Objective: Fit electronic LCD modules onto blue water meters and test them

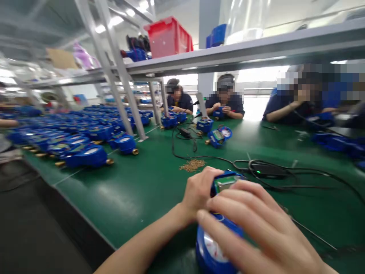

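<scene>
A blue water meter [201, 249] with a round dial and an open box showing a green circuit board [225, 182] lies before me at the bottom. My left hand [198, 190] is closed around the left side of its box. Over the meter stretches my right hand [262, 224], somewhat blurred, its fingers extended and apart above the board and dial. It covers part of both, and whether its fingertips touch the meter I cannot tell. A pile of small brass-coloured pieces [192, 165] sits just beyond my left hand.
Rows of blue meters [85, 156] fill the green table's left side. Black cables and an adapter [269, 170] lie right of my hands, near a thin metal rod [313, 233]. A shelf [242, 47] with a red crate [169, 38] spans above. Several people sit opposite.
</scene>
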The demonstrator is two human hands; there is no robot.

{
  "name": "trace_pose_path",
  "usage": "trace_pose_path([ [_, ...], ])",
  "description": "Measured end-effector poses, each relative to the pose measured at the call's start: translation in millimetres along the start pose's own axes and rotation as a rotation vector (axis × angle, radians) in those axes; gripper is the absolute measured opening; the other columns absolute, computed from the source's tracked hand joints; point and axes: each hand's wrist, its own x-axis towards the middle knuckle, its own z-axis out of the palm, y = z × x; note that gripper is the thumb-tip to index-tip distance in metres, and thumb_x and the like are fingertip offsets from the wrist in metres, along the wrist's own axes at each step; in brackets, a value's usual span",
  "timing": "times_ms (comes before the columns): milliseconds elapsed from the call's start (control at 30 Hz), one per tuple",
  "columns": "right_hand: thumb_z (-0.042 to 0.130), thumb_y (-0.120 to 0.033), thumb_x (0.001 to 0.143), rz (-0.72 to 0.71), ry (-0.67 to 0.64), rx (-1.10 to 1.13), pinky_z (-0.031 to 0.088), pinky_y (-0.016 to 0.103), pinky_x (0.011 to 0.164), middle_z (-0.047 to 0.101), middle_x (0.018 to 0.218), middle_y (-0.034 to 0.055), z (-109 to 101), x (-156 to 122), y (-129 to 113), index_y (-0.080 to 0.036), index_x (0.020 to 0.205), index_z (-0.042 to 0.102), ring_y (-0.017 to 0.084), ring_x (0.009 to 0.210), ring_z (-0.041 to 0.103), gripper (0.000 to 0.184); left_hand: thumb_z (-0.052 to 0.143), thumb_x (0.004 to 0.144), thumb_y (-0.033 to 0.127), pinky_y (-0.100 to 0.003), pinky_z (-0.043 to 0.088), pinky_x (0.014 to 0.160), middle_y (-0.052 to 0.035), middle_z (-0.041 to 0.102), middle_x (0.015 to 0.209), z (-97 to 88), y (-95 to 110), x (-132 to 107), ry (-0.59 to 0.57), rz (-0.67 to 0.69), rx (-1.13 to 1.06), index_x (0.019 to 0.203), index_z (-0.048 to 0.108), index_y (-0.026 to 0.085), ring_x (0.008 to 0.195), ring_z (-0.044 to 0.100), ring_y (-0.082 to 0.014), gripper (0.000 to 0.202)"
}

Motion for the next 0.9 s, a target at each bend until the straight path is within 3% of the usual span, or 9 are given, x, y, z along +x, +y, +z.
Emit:
trace_pose_path([
  [100, 0.063, -0.013, 0.093, 0.141, 0.094, -0.229, 0.05, 0.03, 0.086, 0.068, 0.101, 0.0058, -33, -19, 21, -0.022, 0.109, 0.064, 0.019, 0.096, 0.063, 0.019, 0.073, 0.08, 0.034, -0.037, 0.063, 0.078, -0.0093, 0.071, 0.102, 2.6, -7, 0, 0.002, 0.029, -0.048, 0.117, 0.055, 0.017, 0.092, 0.073, -0.0259, 0.044],
  [200, 0.064, -0.018, 0.094, 0.314, 0.105, -0.285, 0.05, 0.03, 0.08, 0.065, 0.097, 0.0062, -45, -32, 38, -0.019, 0.1, 0.064, 0.018, 0.093, 0.061, 0.006, 0.077, 0.078, 0.03, -0.038, 0.062, 0.081, -0.0106, 0.071, 0.106, 5.4, -11, 1, -0.007, 0.038, -0.036, 0.119, 0.055, 0.017, 0.096, 0.072, -0.0258, 0.048],
  [400, 0.076, -0.023, 0.084, 0.335, -0.159, -0.346, 0.049, 0.037, 0.078, 0.063, 0.1, 0.007, -29, -38, 40, -0.018, 0.1, 0.065, 0.023, 0.091, 0.057, 0.02, 0.076, 0.081, 0.031, -0.039, 0.061, 0.086, -0.0106, 0.071, 0.109, -0.7, -9, 0, -0.007, 0.071, 0.036, 0.123, 0.053, 0.018, 0.101, 0.071, -0.0261, 0.049],
  [500, 0.064, -0.013, 0.092, 0.312, -0.139, -0.431, 0.046, 0.037, 0.076, 0.062, 0.096, 0.0079, -24, -40, 38, -0.015, 0.095, 0.065, 0.022, 0.087, 0.055, 0.004, 0.076, 0.082, 0.032, -0.04, 0.062, 0.085, -0.012, 0.071, 0.108, -2.4, -10, 0, 0.007, 0.129, 0.106, 0.123, 0.053, 0.016, 0.099, 0.072, -0.0269, 0.05],
  [567, 0.056, -0.013, 0.096, 0.303, -0.114, -0.435, 0.044, 0.036, 0.076, 0.063, 0.094, 0.0078, -25, -41, 38, -0.014, 0.093, 0.064, 0.022, 0.087, 0.054, 0.009, 0.076, 0.082, 0.034, -0.041, 0.063, 0.085, -0.0141, 0.071, 0.107, -3.1, -11, 0, 0.023, 0.169, 0.129, 0.121, 0.054, 0.013, 0.098, 0.072, -0.028, 0.05],
  [667, 0.056, -0.017, 0.097, 0.411, -0.112, -0.283, 0.044, 0.033, 0.077, 0.065, 0.093, 0.0054, -31, -39, 40, -0.016, 0.092, 0.064, 0.019, 0.088, 0.057, 0.009, 0.077, 0.081, 0.034, -0.042, 0.063, 0.086, -0.017, 0.072, 0.107, -5.1, -10, 0, 0.03, 0.212, 0.139, 0.12, 0.055, 0.01, 0.098, 0.073, -0.0293, 0.051],
  [833, 0.065, -0.019, 0.092, 0.811, -0.135, 0.211, 0.043, 0.024, 0.068, 0.065, 0.079, -0.0016, -41, -31, 51, -0.019, 0.08, 0.063, 0.012, 0.073, 0.058, 0.012, 0.078, 0.081, 0.034, -0.044, 0.062, 0.09, -0.0154, 0.072, 0.11, -8.4, -8, -2, 0.002, 0.251, 0.135, 0.122, 0.054, 0.011, 0.102, 0.072, -0.0291, 0.053],
  [900, 0.065, -0.023, 0.092, 0.91, -0.168, 0.364, 0.042, 0.023, 0.066, 0.063, 0.076, -0.0024, -42, -29, 55, -0.018, 0.08, 0.063, 0.012, 0.072, 0.056, 0.013, 0.078, 0.081, 0.035, -0.044, 0.062, 0.09, -0.0136, 0.072, 0.112, -8.6, -10, -3, -0.007, 0.226, 0.13, 0.123, 0.053, 0.013, 0.103, 0.072, -0.0283, 0.054],
])
